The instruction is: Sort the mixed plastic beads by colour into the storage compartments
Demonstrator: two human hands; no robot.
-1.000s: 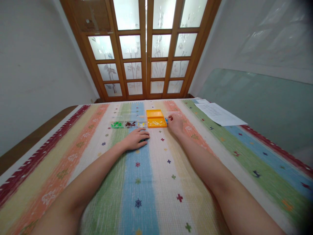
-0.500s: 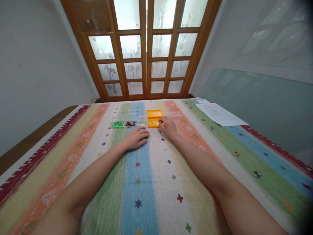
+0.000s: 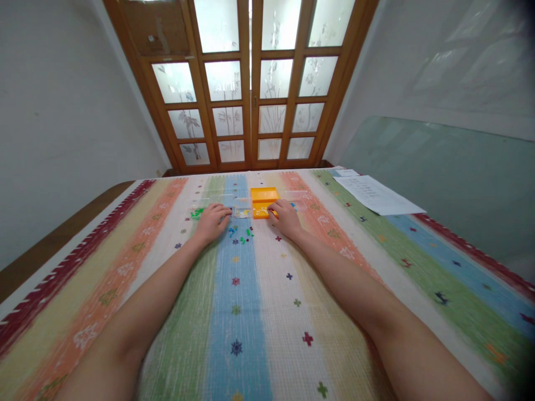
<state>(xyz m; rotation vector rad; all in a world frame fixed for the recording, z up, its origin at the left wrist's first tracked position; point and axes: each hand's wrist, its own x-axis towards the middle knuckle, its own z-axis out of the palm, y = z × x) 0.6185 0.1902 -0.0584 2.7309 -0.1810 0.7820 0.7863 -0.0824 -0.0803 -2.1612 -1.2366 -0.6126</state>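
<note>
My left hand (image 3: 212,223) lies palm down over a clear box compartment, covering most of its dark brown pieces. Its fingers stretch to the right, with the thumb a little apart; nothing shows in them. My right hand (image 3: 286,218) is at the right side of an open orange box (image 3: 264,194), thumb and fingertips pinched together over its small white pieces (image 3: 261,211). Whatever is in that pinch is too small to make out. Between the hands, small yellow pieces (image 3: 242,213) sit in a clear compartment. Loose blue pieces (image 3: 232,231) and green pieces (image 3: 242,240) lie on the cloth.
Green pieces (image 3: 196,213) fill a clear compartment left of my left hand. A clear lid or tray (image 3: 298,199) with blue bits stands beyond my right hand. Printed paper sheets (image 3: 376,195) lie at the far right of the striped tablecloth (image 3: 292,345).
My left hand has moved left, off the loose pieces on the cloth and onto the brown pieces' compartment. My right hand has shifted slightly left and down at the orange box.
</note>
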